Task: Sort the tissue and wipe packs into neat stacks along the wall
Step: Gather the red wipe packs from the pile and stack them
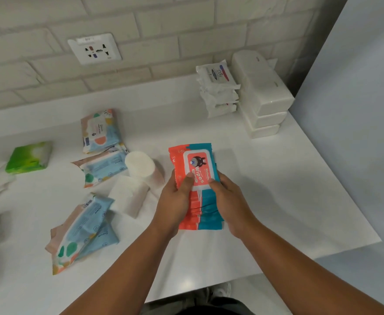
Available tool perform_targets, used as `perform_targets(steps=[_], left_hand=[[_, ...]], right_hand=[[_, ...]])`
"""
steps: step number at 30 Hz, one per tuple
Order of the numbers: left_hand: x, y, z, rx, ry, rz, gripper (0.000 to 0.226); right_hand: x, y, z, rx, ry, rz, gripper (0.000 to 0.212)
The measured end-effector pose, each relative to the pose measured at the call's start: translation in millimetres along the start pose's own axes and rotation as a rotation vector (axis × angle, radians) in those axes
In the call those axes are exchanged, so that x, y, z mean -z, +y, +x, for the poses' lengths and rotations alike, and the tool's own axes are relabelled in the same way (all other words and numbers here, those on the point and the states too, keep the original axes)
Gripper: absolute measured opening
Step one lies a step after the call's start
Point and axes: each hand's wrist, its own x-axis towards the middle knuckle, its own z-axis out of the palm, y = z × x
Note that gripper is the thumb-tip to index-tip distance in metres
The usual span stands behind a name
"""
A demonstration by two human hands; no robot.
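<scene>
At far left we see a green pack [29, 157], then pastel wipe packs [100, 130] scattered with tissue rolls [141, 165] on the counter [277, 189]. Centre, our left hand [177, 196] and right hand [229, 201] clamp a red-and-teal wipes stack [198, 169]. Far right, white packs [219, 87] and tissue bricks [263, 96] stand stacked by the wall [141, 19]

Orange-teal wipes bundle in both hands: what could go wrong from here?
1. The orange-and-teal wipes packs are fanned at their near ends, held only at the sides by the left hand and right hand; lower packs may slip out when carried.
2. The white wipe stack by the wall already looks uneven; a nudge while placing could topple it.
3. The white roll stands close by and could get knocked.
</scene>
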Motion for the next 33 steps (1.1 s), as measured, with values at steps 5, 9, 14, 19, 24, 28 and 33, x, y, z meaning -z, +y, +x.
perform_targets(steps=[5, 9, 14, 19, 24, 28, 33], left_hand=[[9.6, -7.5, -8.5, 0.004, -0.028, 0.002, 0.032], [18.0, -10.1, -14.5, -0.006, -0.115, 0.024, 0.043], [18.9, -13.7, -19.6, 0.002, -0.152, -0.012, 0.05], [13.6, -14.5, -13.4, 0.003, -0.116, -0.055, 0.048], [12.2, -4.4, 17.3, -0.034, -0.064, -0.124, 0.04], [9.4, 15.7, 58.5, -0.136, -0.038, -0.159, 0.038], [2.6, 33.7, 113.9, -0.145, -0.017, -0.196, 0.037]], right_hand=[[-3.1, 6.6, -15.8, 0.013, -0.025, 0.046, 0.027], [-5.2, 14.2, -25.7, -0.019, -0.044, 0.125, 0.033], [-6.0, 17.7, -27.9, -0.078, -0.025, 0.204, 0.034], [-8.7, 17.6, -16.4, -0.086, 0.023, 0.225, 0.028], [-11.7, -3.6, 18.0, -0.049, -0.002, 0.211, 0.041], [-15.6, -26.1, 61.3, -0.017, 0.026, 0.193, 0.036], [-18.1, -52.6, 125.3, -0.052, 0.089, 0.227, 0.033]])
